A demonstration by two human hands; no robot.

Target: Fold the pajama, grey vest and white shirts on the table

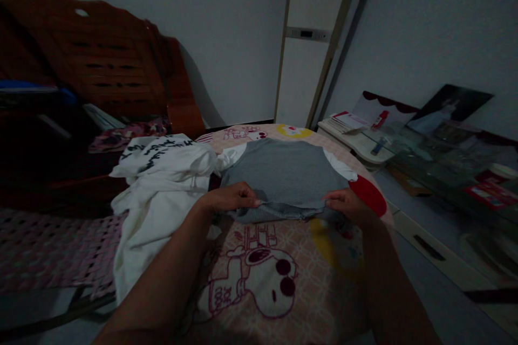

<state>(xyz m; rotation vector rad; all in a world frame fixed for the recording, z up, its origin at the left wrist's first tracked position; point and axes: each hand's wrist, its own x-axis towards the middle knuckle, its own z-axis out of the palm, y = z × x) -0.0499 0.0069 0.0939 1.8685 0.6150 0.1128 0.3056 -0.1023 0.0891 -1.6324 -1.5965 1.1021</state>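
A grey shirt [279,167] with white sleeves lies spread over a round surface covered by a pink cartoon-print cloth [324,302]. My left hand [234,197] pinches the shirt's near edge on the left. On the right, my right hand [343,205] grips the same edge between thumb and fingers. Between the two hands the edge is slightly lifted, and part of the fabric's underside shows. Beside my left forearm lies a crumpled white garment [162,194] with black lettering, hanging over the cloth's left side.
A carved wooden bench [109,59] stands at the back left, with patterned fabric [125,135] on its seat. A tall white air conditioner [303,75] is at the back. To the right, a glass-topped cabinet [437,156] holds papers and small items. A woven pink seat [56,248] is at lower left.
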